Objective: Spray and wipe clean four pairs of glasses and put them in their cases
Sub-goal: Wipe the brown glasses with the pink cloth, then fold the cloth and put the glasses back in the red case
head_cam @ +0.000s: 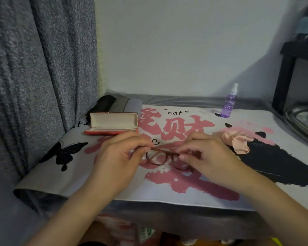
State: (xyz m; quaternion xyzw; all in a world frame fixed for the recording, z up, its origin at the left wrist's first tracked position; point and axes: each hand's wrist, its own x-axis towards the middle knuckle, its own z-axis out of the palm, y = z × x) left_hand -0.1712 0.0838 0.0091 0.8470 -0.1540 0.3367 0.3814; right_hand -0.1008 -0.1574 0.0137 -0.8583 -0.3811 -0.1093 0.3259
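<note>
Brown-framed glasses [164, 157] were held just above the tabletop [167, 197], the left hand [117, 157] and right hand [206, 155] each pinching one end; a red case [112, 124] lay open behind, pink cloth [236, 141] and spray bottle [229, 103] to the right

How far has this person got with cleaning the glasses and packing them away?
Three closed cases lie stacked at the back left, possibly already filled, though their contents are hidden. In hand: the left hand and right hand pinch the brown glasses at the frame's ends. The pink cloth and spray bottle sit set aside, so wiping looks finished. Left: laying this pair in the open red case and closing it.
</note>
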